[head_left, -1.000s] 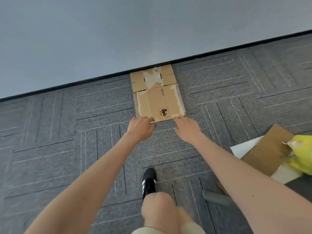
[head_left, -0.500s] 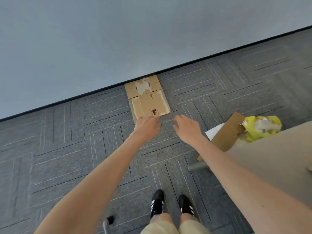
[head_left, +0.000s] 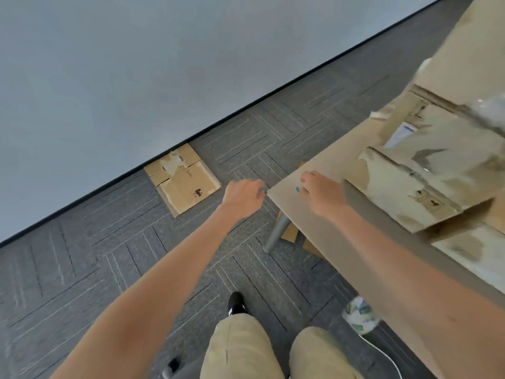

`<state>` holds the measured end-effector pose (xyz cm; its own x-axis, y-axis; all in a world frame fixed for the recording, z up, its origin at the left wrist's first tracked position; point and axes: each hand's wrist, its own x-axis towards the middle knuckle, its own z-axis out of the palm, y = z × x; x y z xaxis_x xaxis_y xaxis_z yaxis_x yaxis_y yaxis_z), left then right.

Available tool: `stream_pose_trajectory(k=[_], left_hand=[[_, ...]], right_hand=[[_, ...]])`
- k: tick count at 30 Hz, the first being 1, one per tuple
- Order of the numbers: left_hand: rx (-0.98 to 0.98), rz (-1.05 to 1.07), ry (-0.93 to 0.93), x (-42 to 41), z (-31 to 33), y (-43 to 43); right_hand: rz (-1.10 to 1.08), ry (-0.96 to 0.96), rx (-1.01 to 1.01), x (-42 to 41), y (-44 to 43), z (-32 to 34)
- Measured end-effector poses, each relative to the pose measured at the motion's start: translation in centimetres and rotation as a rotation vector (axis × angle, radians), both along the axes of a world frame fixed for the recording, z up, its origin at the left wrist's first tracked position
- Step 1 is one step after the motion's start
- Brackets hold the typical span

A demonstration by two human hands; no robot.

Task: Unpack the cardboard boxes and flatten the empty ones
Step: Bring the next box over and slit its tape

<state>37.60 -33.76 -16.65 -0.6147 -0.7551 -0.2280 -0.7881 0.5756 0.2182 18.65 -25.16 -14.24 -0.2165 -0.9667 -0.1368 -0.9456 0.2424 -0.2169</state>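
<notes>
1. Your left hand (head_left: 241, 196) hangs in the air above the grey carpet (head_left: 82, 258), fingers loosely curled and holding nothing, just left of the table corner.
2. Your right hand (head_left: 323, 191) is over the corner of the light wooden table (head_left: 303, 214), fingers spread apart and empty; whether the palm touches the top, you cannot tell.
3. The flattened cardboard box (head_left: 182, 179) lies flat on the carpet against the dark baseboard of the grey wall (head_left: 136, 64), well apart from both hands.
4. More cardboard boxes (head_left: 426, 170) sit on the table to your right, blurred, with torn tape patches showing.
5. A grey table leg (head_left: 276, 232) stands on the carpet under the corner, with brown cardboard pieces (head_left: 292, 233) beside it.
6. Your black shoe (head_left: 236, 303) rests on the carpet below.
</notes>
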Motion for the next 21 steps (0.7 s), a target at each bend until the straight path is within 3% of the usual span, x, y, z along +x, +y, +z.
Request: stream_pose_trajectory(k=[10,21], left_hand=[[-0.040,-0.154,0.085,-13.1,6.8,15.1],[-0.136,-0.407,0.126,-26.1,11.5,24.0]], right_hand=[[-0.242,0.029,-0.082,-10.6,20.0,6.3],[-0.605,0.074,-0.210,-20.4,34.0,10.1]])
